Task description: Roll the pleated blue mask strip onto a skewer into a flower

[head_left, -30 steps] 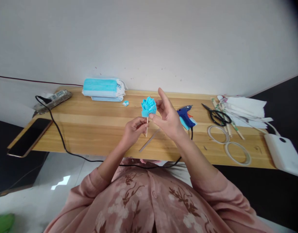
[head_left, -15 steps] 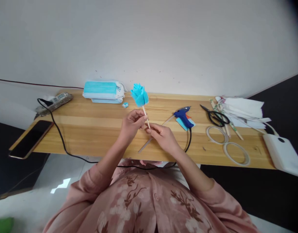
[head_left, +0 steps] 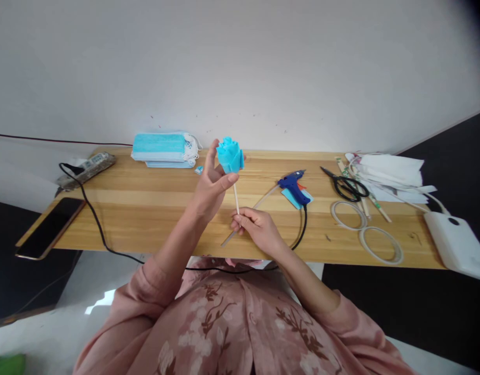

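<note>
A blue flower (head_left: 230,154) made of folded mask fabric stands upright on a thin wooden stick (head_left: 235,198) above the wooden table (head_left: 146,208). My right hand (head_left: 254,225) is closed on the stick's lower end. Raised beside the flower, my left hand (head_left: 210,185) touches the bloom's underside with thumb and fingertips, the other fingers stretched up behind it. A second bare stick (head_left: 229,238) lies on the table under my right hand.
A stack of blue face masks (head_left: 163,148) lies by the wall. A blue glue gun (head_left: 294,185), black scissors (head_left: 347,186), two tape rings (head_left: 380,245), white scraps (head_left: 392,174) and a white box (head_left: 454,245) sit to the right. A phone (head_left: 48,226), power strip (head_left: 85,166) and black cable (head_left: 95,219) lie left.
My right hand dropped from the bloom to the stick's lower end. My left hand let go of the stick and rose to the flower's base. The flower went from tilted to upright.
</note>
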Tool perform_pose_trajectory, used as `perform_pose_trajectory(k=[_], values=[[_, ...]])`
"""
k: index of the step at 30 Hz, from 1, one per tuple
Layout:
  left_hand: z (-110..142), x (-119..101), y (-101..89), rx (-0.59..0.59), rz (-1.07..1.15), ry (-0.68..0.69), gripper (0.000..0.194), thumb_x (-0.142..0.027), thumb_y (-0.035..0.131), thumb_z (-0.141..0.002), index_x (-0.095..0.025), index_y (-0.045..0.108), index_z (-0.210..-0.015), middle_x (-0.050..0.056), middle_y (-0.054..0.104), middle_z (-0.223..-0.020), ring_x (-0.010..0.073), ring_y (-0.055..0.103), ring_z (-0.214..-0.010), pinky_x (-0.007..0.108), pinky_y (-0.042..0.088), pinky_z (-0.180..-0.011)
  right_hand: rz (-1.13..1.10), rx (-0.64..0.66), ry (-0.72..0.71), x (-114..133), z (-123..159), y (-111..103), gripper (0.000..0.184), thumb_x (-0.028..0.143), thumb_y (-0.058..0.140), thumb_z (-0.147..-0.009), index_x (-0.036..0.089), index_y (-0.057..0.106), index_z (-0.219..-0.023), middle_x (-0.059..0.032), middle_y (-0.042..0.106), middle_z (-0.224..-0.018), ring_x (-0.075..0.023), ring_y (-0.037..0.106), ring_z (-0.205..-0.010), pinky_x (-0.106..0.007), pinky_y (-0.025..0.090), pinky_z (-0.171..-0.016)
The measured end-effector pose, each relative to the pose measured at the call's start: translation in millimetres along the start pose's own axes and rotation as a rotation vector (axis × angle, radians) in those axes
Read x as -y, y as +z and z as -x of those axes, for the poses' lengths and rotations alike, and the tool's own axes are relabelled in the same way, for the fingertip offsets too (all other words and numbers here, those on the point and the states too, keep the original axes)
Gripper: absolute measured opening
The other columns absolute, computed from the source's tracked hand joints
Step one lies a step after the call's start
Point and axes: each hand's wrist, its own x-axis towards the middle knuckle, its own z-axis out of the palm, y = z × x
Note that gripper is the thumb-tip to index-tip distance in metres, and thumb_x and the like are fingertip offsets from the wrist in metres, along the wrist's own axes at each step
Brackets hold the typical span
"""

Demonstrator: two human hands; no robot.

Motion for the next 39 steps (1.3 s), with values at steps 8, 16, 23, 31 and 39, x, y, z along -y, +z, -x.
perform_pose_trajectory(k=[8, 16, 23, 31, 39], values=[[-2.3, 2.3, 6.9, -0.084, 0.064, 0.003, 0.092, -0.045, 0.095, -0.066, -0.037, 0.049, -0.146, 0.003, 0.069, -0.117, 0.0233, 0.067, -0.110, 0.042, 0.052, -0.101, -0.023, 0.023, 0.005, -1.5, 0.6, 0.0, 0.034, 0.053, 0.068, -0.087, 0.019, 0.073, -0.092, -0.0040, 0.074, -0.078, -0.0143, 0.066, -0.067, -0.028, 0.056, -0.064], [-2.1, 1.6, 7.6, -0.107, 0.049, -0.016, 0.086, -0.042, 0.092, -0.068, -0.036, 0.051, -0.143, 0.003, 0.069, -0.111, 0.0205, 0.066, -0.103, 0.040, 0.052, -0.099, -0.047, 0.034, 0.014, -3.0, 0.1, 0.0, 0.033, 0.051, 0.068, -0.088, 0.019, 0.073, -0.093, -0.0036, 0.073, -0.078, -0.0143, 0.067, -0.068, -0.029, 0.056, -0.066], [1.9, 8.2, 4.6, -0.116, 0.073, -0.042, 0.087, -0.044, 0.094, -0.067, -0.037, 0.054, -0.145, 0.004, 0.072, -0.117, 0.0207, 0.068, -0.108, 0.038, 0.051, -0.102, -0.091, 0.036, 0.020, -1.1, -0.7, 0.3, 0.035, 0.054, 0.070, -0.087, 0.019, 0.073, -0.092, -0.0036, 0.074, -0.078, -0.0141, 0.066, -0.067, -0.028, 0.056, -0.066], [49.7, 26.8, -7.2, -0.009, -0.176, -0.295, 0.035, -0.049, 0.088, -0.078, -0.020, 0.083, -0.096, 0.008, 0.077, -0.106, 0.0151, 0.069, -0.072, 0.031, 0.057, -0.070, -0.115, 0.027, 0.012, 5.2, 0.8, -7.6, 0.043, 0.062, 0.069, -0.087, 0.020, 0.070, -0.083, -0.0036, 0.073, -0.077, -0.0140, 0.066, -0.067, -0.030, 0.058, -0.068], [63.3, 25.7, 1.8, -0.078, -0.163, -0.253, 0.035, -0.052, 0.089, -0.074, -0.019, 0.081, -0.082, 0.005, 0.075, -0.086, 0.0137, 0.063, -0.061, 0.030, 0.054, -0.058, -0.022, 0.065, -0.006, 6.1, 0.4, -3.0, 0.044, 0.063, 0.068, -0.087, 0.020, 0.070, -0.078, -0.0038, 0.073, -0.076, -0.0141, 0.066, -0.065, -0.030, 0.057, -0.069]])
